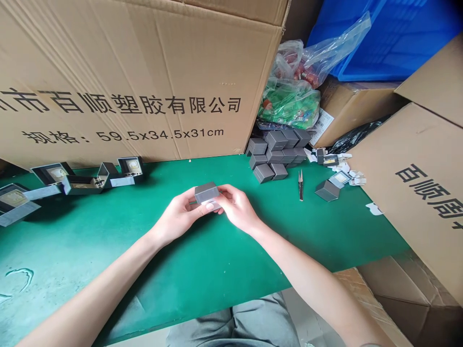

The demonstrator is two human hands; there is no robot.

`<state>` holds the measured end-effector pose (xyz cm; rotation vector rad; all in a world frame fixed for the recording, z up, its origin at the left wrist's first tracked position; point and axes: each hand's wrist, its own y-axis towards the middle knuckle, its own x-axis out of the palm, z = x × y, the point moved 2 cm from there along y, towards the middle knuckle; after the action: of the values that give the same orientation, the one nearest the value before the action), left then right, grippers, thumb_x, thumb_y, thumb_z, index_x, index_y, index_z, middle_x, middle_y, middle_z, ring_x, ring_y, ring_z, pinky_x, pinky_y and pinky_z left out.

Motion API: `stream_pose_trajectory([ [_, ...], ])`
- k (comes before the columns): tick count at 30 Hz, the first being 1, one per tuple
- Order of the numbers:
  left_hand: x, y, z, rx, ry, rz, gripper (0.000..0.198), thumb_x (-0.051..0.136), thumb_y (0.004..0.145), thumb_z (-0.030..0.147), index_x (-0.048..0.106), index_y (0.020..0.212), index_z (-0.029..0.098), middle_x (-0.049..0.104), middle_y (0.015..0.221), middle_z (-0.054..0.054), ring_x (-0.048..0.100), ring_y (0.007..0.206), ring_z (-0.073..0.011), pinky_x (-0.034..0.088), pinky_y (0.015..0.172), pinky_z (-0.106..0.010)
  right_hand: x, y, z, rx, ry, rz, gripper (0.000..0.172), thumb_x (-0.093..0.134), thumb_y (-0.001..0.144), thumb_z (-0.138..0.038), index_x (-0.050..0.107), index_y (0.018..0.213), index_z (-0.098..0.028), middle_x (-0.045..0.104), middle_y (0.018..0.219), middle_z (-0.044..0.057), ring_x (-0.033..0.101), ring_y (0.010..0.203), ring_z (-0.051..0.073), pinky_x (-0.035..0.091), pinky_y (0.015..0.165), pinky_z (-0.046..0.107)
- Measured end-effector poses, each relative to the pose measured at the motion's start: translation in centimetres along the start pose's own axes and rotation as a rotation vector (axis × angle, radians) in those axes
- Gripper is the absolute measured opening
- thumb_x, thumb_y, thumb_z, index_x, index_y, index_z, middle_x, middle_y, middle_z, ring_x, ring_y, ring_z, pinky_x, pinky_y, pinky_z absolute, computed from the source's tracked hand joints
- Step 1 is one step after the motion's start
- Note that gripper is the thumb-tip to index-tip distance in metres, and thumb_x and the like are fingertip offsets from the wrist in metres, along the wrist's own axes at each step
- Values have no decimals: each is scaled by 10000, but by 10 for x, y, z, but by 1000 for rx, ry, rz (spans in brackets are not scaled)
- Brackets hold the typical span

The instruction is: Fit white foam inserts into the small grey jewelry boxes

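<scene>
A small grey box (206,192) is held over the green table (202,270) between both my hands. My left hand (179,216) grips its left side, fingers curled round it. My right hand (237,207) closes on its right side and underside. The box looks closed. A stack of several like grey boxes (278,152) lies to the right behind my hands. One more grey box (327,190) sits apart at the right.
A large printed cardboard carton (137,77) walls the table's back. Opened boxes (87,180) lie in a row at the left. Tweezers (300,185) lie right of my hands. Another carton (419,193) stands at the right, plastic bags (291,99) and a blue crate (394,38) behind.
</scene>
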<state>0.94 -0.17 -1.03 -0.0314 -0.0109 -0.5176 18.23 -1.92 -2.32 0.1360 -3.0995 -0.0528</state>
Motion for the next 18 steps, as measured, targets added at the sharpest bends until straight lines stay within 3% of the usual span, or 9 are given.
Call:
stream_pose_trajectory([
  [10,6,1,3,-47,-79,-31,614,829,807,396,598,1351,231,718,1314,-121,713,1154,-317,563,1039,-486,-1,3,6,-9,5,61,371,634,920,-516,658,1085,-184,744,883,39,692,689,139,570,580,241],
  [18,4,-1,5,-43,-58,-16,565,823,819,352,624,1330,220,678,1386,-96,677,1215,-293,543,1078,-443,-2,3,1,35,36,-27,420,737,850,-506,662,1144,-215,709,859,4,683,738,144,585,632,249],
])
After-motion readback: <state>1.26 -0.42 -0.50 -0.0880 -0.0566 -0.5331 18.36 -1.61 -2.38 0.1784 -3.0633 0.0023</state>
